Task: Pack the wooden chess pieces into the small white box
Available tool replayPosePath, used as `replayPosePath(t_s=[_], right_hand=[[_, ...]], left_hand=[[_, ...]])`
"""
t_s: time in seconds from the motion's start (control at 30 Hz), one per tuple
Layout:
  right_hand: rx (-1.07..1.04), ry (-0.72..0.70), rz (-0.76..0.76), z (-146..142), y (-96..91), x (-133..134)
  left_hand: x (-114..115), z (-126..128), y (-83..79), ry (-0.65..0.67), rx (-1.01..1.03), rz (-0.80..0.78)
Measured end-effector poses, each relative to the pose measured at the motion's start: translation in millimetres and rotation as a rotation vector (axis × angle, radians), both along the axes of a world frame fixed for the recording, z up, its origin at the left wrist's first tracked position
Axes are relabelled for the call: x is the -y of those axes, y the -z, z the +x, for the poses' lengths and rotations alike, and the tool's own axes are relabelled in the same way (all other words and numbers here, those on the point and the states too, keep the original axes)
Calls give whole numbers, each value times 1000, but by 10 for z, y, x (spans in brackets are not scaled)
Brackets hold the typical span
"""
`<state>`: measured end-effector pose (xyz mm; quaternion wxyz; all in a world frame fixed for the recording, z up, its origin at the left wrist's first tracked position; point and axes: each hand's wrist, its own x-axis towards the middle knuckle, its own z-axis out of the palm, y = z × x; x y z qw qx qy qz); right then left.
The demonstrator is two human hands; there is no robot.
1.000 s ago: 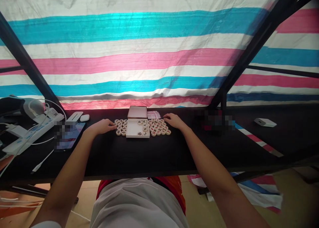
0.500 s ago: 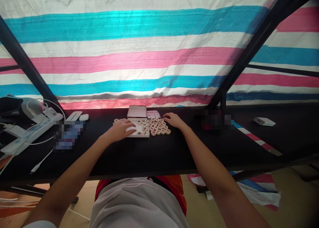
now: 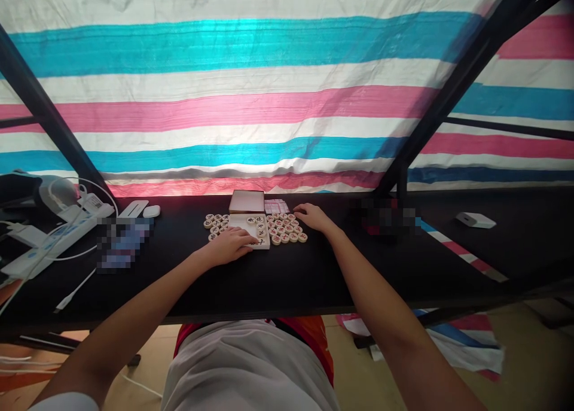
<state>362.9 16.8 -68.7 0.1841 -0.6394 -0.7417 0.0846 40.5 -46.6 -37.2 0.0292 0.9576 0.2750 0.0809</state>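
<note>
A shallow cream box (image 3: pixel 264 230) lies on the black table (image 3: pixel 287 273) with a few round wooden game pieces in it. My left hand (image 3: pixel 232 244) reaches over the box's near left corner, fingers bent and close together; what they pinch is hidden. Several pieces with black marks (image 3: pixel 214 223) lie left of the box. Several pieces with red marks (image 3: pixel 285 228) lie to its right. My right hand (image 3: pixel 313 216) rests at the far right edge of the red pieces, fingers curled down on them. The box lid (image 3: pixel 246 201) lies behind the box.
A pink patterned sheet (image 3: pixel 276 206) lies next to the lid. At the left are a power strip (image 3: pixel 54 239) with white cables, a white mouse (image 3: pixel 151 210) and a phone (image 3: pixel 122 243). A small white device (image 3: pixel 476 219) sits far right. A striped tarp hangs behind.
My left hand has moved right from the black pieces to the box's near left corner. My right hand has stayed at the red pieces.
</note>
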Motion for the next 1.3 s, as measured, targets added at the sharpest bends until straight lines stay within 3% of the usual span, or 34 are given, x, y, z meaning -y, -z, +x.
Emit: replayPosePath(t_s=[0.5, 0.7, 0.87, 0.97, 1.1, 1.3], right_hand=[[-22, 7, 5, -9, -6, 14], [-19, 8, 1, -11, 1, 6], [-27, 12, -7, -19, -18, 20], [-30, 14, -10, -23, -28, 26], [-26, 10, -8, -29, -35, 28], [-20, 9, -6, -14, -10, 15]], left_hand=[[-15, -17, -27, -68, 213, -382], [-11, -14, -52, -84, 254, -328], [-21, -82, -163, -113, 288, -309], [-130, -237, -272, -193, 321, -273], [-323, -533, -387, -393, 284, -183], [-436, -843, -431, -579, 107, -378]])
